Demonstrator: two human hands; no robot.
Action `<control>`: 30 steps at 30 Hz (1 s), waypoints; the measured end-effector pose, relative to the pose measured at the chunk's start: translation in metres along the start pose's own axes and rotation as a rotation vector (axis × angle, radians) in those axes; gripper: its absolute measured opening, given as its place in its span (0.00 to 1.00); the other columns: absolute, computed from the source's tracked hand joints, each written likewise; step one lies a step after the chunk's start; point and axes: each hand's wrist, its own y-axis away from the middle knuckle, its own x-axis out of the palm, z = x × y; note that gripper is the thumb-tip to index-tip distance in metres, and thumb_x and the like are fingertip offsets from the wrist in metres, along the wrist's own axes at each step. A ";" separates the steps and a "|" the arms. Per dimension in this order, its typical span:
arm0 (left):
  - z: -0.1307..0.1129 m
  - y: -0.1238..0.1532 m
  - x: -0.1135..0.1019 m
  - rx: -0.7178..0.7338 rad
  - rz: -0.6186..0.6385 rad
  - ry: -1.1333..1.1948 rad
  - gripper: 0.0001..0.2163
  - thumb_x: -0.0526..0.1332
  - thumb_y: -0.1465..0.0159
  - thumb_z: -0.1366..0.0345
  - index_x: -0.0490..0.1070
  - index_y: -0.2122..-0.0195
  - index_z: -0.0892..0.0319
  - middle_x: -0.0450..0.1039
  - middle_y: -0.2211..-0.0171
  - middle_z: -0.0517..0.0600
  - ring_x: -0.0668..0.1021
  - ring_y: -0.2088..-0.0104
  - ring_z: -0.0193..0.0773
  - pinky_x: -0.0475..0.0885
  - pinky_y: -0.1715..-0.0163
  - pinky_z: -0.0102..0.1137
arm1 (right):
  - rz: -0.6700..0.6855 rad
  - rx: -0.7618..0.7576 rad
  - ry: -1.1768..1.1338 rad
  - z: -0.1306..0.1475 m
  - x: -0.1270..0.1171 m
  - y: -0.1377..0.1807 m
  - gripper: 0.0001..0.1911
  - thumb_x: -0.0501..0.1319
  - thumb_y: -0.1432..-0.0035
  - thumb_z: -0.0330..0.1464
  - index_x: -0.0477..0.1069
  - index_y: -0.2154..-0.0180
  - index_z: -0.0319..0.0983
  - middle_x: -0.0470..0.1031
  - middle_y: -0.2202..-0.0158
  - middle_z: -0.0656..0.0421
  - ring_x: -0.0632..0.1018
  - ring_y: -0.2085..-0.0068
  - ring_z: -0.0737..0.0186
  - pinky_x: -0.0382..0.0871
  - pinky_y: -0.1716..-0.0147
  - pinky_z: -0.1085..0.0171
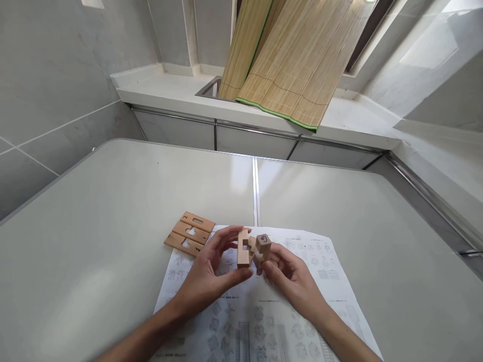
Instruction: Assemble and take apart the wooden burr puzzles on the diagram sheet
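Between thumb and fingers, my left hand [211, 266] grips a notched wooden puzzle piece [243, 255] stood on end. My right hand [290, 276] pinches a second wooden puzzle piece [263, 243], which has a letter that looks like G on its top end. The two pieces are held close together above the paper; a further bit of notched wood shows between them, and I cannot tell which piece it belongs to or whether they touch. Left of my left hand lie three flat wooden slats [191, 232] with cut-outs and numbers, side by side.
A large printed sheet [313, 256] with small diagrams lies under both hands on the pale table [94, 226]. A metal seam [256, 186] runs across the tabletop. Beyond the table's far edge are a white counter [169, 98], a sink edge [207, 90] and a hanging bamboo mat [290, 65].
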 end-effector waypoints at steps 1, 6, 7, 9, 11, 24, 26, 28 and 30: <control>-0.001 -0.001 -0.002 0.002 -0.031 -0.076 0.28 0.73 0.37 0.59 0.67 0.37 0.47 0.71 0.36 0.52 0.73 0.36 0.52 0.67 0.35 0.46 | -0.041 0.007 0.025 -0.001 -0.001 0.000 0.19 0.62 0.30 0.49 0.75 0.50 0.42 0.77 0.65 0.58 0.75 0.65 0.60 0.69 0.64 0.63; -0.001 -0.006 -0.015 0.076 -0.098 -0.515 0.28 0.71 0.36 0.57 0.66 0.36 0.47 0.72 0.39 0.52 0.75 0.42 0.52 0.72 0.41 0.46 | -0.198 0.051 0.112 -0.008 -0.004 -0.006 0.20 0.64 0.33 0.50 0.73 0.56 0.40 0.78 0.65 0.57 0.74 0.67 0.61 0.67 0.65 0.62; 0.000 -0.007 -0.018 0.113 -0.087 -0.578 0.27 0.71 0.35 0.59 0.66 0.37 0.48 0.73 0.40 0.52 0.75 0.42 0.52 0.72 0.42 0.46 | -0.226 0.063 0.118 -0.010 -0.005 -0.007 0.20 0.65 0.34 0.51 0.72 0.58 0.40 0.79 0.63 0.56 0.74 0.68 0.62 0.68 0.65 0.62; 0.002 -0.009 -0.021 0.184 -0.049 -0.673 0.26 0.70 0.35 0.63 0.66 0.37 0.49 0.73 0.41 0.53 0.75 0.42 0.53 0.71 0.42 0.45 | -0.299 0.079 0.162 -0.013 -0.007 -0.008 0.21 0.66 0.35 0.52 0.70 0.61 0.41 0.80 0.58 0.53 0.72 0.71 0.64 0.68 0.68 0.62; 0.003 -0.011 -0.024 0.231 0.002 -0.721 0.26 0.69 0.36 0.67 0.66 0.38 0.50 0.74 0.42 0.53 0.74 0.41 0.53 0.71 0.41 0.45 | -0.364 0.077 0.239 -0.016 -0.009 -0.009 0.21 0.67 0.37 0.52 0.70 0.61 0.41 0.80 0.55 0.52 0.69 0.73 0.66 0.67 0.71 0.62; 0.011 -0.011 -0.023 0.289 0.135 -0.860 0.29 0.68 0.37 0.71 0.61 0.37 0.52 0.73 0.43 0.54 0.75 0.41 0.49 0.74 0.42 0.43 | -0.404 -0.113 0.708 -0.019 -0.007 -0.009 0.13 0.64 0.33 0.42 0.66 0.67 0.44 0.70 0.72 0.64 0.71 0.76 0.65 0.66 0.75 0.65; 0.012 -0.011 -0.021 0.327 0.137 -0.873 0.30 0.68 0.38 0.72 0.61 0.36 0.51 0.73 0.42 0.53 0.74 0.41 0.48 0.74 0.41 0.43 | -0.393 -0.141 0.762 -0.019 -0.004 -0.008 0.11 0.63 0.33 0.41 0.66 0.66 0.44 0.70 0.72 0.64 0.71 0.76 0.66 0.65 0.75 0.65; 0.014 -0.010 -0.019 0.346 0.146 -0.883 0.31 0.68 0.37 0.72 0.60 0.36 0.51 0.72 0.41 0.53 0.74 0.40 0.47 0.73 0.40 0.42 | -0.384 -0.166 0.797 -0.020 -0.002 -0.007 0.11 0.62 0.32 0.40 0.65 0.66 0.44 0.70 0.72 0.64 0.69 0.77 0.66 0.64 0.77 0.65; 0.016 -0.009 -0.018 0.345 0.155 -0.894 0.31 0.69 0.37 0.72 0.60 0.36 0.50 0.72 0.41 0.52 0.73 0.39 0.47 0.73 0.39 0.42 | -0.369 -0.192 0.809 -0.021 0.000 -0.006 0.10 0.62 0.32 0.39 0.65 0.65 0.44 0.69 0.73 0.65 0.69 0.78 0.67 0.63 0.77 0.65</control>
